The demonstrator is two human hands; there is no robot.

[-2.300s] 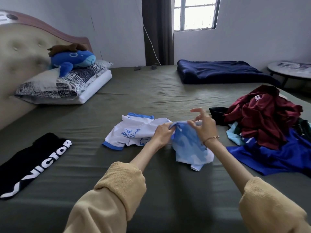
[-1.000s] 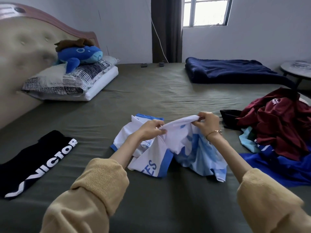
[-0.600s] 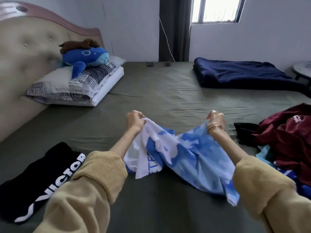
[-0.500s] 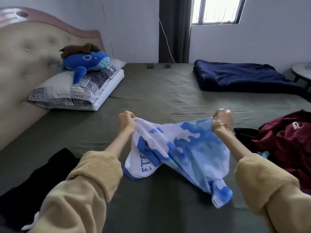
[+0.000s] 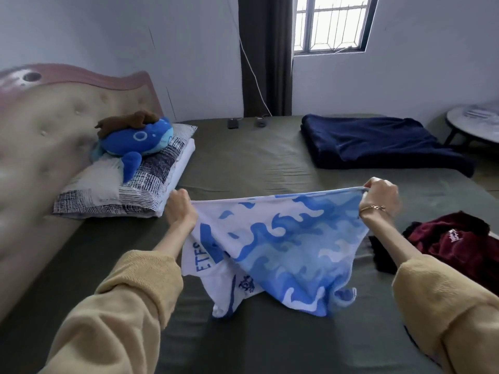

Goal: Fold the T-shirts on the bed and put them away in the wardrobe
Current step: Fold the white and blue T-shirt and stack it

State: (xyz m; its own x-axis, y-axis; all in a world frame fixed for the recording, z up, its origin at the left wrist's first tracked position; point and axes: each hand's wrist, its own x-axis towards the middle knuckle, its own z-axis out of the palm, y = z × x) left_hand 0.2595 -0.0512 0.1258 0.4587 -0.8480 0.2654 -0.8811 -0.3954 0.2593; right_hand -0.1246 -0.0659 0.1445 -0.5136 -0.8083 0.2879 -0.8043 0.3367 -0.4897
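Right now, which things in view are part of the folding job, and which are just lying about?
Job: blue and white T-shirt, held stretched by left hand and right hand; maroon garment pile.
Lying about: plush whale, pillows, navy blanket, round table.

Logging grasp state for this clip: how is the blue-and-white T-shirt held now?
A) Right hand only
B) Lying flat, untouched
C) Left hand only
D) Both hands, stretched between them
D: the left hand and right hand each grip a top corner of the T-shirt, its edge taut between them.

You're in a home bedroom: big bed (image 5: pixel 243 163) with padded headboard (image 5: pixel 54 122), pillow (image 5: pixel 129 182), plush whale (image 5: pixel 135 139), curtained window (image 5: pixel 329 22).
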